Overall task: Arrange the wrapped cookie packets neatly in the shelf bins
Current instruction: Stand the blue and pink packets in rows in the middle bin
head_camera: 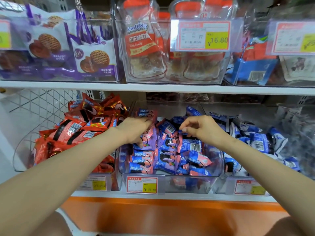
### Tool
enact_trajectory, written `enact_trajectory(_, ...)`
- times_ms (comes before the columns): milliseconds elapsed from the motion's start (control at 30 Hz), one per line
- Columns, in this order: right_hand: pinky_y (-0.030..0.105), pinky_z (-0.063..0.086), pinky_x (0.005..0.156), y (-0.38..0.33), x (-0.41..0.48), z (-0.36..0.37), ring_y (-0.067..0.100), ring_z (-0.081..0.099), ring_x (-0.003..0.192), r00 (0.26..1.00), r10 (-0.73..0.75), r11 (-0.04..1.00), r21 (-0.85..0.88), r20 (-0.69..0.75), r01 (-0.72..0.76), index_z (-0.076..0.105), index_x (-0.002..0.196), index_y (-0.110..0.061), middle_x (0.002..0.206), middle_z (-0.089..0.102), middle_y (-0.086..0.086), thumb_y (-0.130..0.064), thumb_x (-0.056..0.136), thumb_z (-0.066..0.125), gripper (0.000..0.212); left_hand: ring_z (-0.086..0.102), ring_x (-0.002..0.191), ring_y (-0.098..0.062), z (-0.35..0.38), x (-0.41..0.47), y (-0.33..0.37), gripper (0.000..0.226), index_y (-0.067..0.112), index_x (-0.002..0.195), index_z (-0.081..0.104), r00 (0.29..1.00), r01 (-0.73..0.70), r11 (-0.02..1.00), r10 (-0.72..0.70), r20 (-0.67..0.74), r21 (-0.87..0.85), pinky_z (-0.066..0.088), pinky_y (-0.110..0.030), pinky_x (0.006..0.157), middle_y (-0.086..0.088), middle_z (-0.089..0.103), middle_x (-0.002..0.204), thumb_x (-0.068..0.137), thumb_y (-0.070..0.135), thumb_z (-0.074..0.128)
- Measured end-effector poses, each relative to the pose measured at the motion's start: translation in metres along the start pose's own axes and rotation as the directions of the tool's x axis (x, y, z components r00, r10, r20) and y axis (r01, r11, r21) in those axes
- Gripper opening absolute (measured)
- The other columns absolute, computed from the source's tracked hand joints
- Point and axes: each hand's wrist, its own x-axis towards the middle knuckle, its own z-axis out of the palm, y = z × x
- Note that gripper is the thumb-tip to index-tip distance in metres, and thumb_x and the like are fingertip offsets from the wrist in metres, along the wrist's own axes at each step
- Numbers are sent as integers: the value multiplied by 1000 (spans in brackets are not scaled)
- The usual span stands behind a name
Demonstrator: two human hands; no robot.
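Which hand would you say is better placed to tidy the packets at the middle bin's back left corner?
Left: the left hand is right beside those packets, while the right hand is further right, pinching a blue packet.

— What is the person wearing?

— Very little is showing. The left forearm and the right forearm are both showing bare, from the wrist to the frame's edge.

— And the hands?

— The left hand and the right hand are showing bare too. The right thumbnail is looking short and plain.

— Is anything showing lower down?

— Two rounded shapes, probably knees, are coming in at the bottom corners: the left knee and the right knee, both bare and blurred. A strip of white cloth is edging the left one. It is blurring too much to tell which garment it belongs to.
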Motion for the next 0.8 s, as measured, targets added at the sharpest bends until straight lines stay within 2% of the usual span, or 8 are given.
enact_trajectory(233, 14, 49, 67, 0, -1, 0, 10, 61, 68, 1000, 4, 1000, -4, 11, -4, 67, 82, -18, 79, 68, 3, -8, 89, 62, 13, 53, 106, -25, -9, 8, -7, 66, 16, 125, 44, 996, -29, 1000, 30, 81, -11, 36, -29, 66, -4, 53, 123, 71, 36, 77)
enact_trajectory(400, 16, 49, 70, -1, 0, 1, 11, 60, 69, 1000, 8, 1000, -13, 21, -7, 67, 82, -18, 80, 68, 3, -9, 89, 62, 13, 54, 110, -26, -2, 10, 6, 81, 14, 136, 35, 998, -67, 983, 65, 19, 168, 45, -34, 74, -6, 50, 127, 71, 42, 75)
enact_trajectory(533, 19, 49, 71, -1, 0, 2, 10, 60, 69, 1000, 2, 1000, -25, 20, -1, 67, 82, -17, 80, 67, 3, -8, 89, 62, 12, 52, 115, -25, -4, 6, 8, 82, 10, 132, 37, 999, -35, 986, 32, 20, 163, 45, -34, 79, -7, 49, 129, 69, 47, 74)
enact_trajectory(600, 19, 50, 71, -1, -1, 1, 10, 60, 69, 1000, -1, 1000, -18, 14, 2, 67, 82, -17, 80, 68, 3, -8, 89, 62, 13, 46, 120, -25, -10, 0, 13, 81, 8, 131, 37, 999, -29, 984, 36, -37, 174, 42, -35, 87, -8, 46, 131, 70, 51, 72)
enact_trajectory(700, 15, 49, 68, 0, 0, 1, 6, 59, 65, 1000, -8, 1000, -17, 9, 8, 67, 81, -18, 77, 67, 0, -7, 89, 62, 14, 43, 119, -22, -10, 0, 33, 71, 12, 124, 43, 978, -116, 992, 124, -167, 58, 35, -33, 93, -5, 48, 127, 74, 54, 67)
enact_trajectory(800, 11, 48, 66, 1, 0, 1, 0, 57, 62, 1000, -17, 1000, -13, 3, 17, 67, 80, -19, 75, 66, -2, -7, 88, 63, 15, 43, 110, -19, 3, 4, 57, 59, 16, 118, 51, 979, -199, 973, 192, -65, -120, 28, -30, 85, -3, 56, 119, 76, 56, 64)
